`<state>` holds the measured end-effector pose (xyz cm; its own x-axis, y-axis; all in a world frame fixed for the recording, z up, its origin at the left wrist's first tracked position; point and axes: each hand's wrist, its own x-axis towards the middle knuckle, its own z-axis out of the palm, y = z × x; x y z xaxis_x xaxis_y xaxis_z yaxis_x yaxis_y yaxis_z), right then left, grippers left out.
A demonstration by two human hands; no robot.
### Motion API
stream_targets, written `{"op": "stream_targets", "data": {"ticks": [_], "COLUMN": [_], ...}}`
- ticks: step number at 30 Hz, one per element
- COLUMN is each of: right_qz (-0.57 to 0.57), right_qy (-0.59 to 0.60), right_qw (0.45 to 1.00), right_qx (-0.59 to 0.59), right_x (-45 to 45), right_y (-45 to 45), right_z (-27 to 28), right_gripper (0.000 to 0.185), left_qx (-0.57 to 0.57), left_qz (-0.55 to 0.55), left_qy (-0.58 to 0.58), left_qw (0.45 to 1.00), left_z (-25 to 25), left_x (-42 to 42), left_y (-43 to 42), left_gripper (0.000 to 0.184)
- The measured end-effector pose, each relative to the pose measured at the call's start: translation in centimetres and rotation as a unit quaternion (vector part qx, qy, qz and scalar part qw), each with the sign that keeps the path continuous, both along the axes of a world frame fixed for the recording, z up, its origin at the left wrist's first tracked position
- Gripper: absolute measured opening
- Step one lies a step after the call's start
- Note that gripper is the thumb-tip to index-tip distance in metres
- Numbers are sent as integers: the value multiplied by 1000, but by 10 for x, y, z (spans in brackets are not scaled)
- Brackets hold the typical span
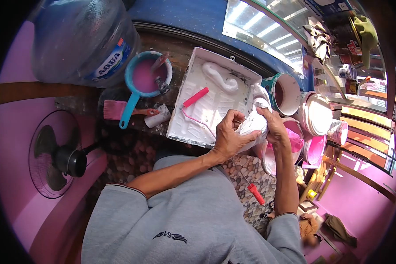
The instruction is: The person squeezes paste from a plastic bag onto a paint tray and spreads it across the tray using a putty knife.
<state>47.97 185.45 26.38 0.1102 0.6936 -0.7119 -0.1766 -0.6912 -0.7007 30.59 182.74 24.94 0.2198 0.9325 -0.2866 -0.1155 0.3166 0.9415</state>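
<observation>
Between my two hands is a soft white plastic bag (pixel 251 124), bunched and creased, above the right edge of the white paint tray (pixel 180 125). My left hand (pixel 228 137) pinches its lower left side with thumb and fingers. On the other side, my right hand (pixel 275 126) has its fingers closed round the bag. What is inside the bag is hidden. A thick squiggle of white paste (pixel 218 77) lies in the tray's upper part. Left of it, a small roller with a pink sleeve (pixel 196 97) rests in the tray on a thin pink wire.
Paint buckets (pixel 285 93) stand at the right, some pink inside. Left are a blue dipper (pixel 132 94) of pink paint, a pink-bristled brush (pixel 114 110), a large water bottle (pixel 83 44) and a fan (pixel 59 154). A red handle (pixel 256 194) shows over the pebbled floor.
</observation>
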Motion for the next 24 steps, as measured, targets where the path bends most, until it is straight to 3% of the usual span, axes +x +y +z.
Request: {"op": "stream_targets", "data": {"ticks": [2,3,4,6,7,12,14,16,18,19,21,24], "right_qz": [-10,-10,-27,-41,-46,-56,-60,-65,-54,-56,-59,-69], "right_qy": [24,24,55,86,98,137,139,141,153,151,151,170], "right_qw": [1000,1000,998,995,994,989,988,988,987,987,986,982], "right_qx": [9,10,12,15,17,27,23,17,11,3,-21,-49], "right_x": [-2,-4,-6,-6,-3,-7,-5,0,7,6,9,17], "right_y": [-2,-2,-3,-2,-2,6,9,10,14,17,23,26], "right_z": [-2,-2,1,5,6,19,17,8,-4,-5,-14,-32], "right_gripper": [27,27,28,29,29,28,27,26,23,21,20,18], "left_qx": [109,101,100,384,225,112,-16,20,-27,-29,-150,-168], "left_qz": [22,-29,-28,-123,-255,-370,-468,-466,-426,-426,-419,-405], "left_qy": [60,75,76,204,69,-58,-126,-120,-220,-221,-191,-176], "left_qw": [992,992,992,892,938,920,874,876,877,877,875,881], "left_z": [-13,-7,-9,-15,-18,-36,-42,-47,-46,-45,-41,-42], "left_x": [-1,-7,-11,-17,-21,-17,-11,-6,0,-1,-2,2], "left_y": [4,10,17,36,49,83,87,77,63,59,54,51], "left_gripper": [65,78,78,87,94,97,95,89,82,82,75,68]}}
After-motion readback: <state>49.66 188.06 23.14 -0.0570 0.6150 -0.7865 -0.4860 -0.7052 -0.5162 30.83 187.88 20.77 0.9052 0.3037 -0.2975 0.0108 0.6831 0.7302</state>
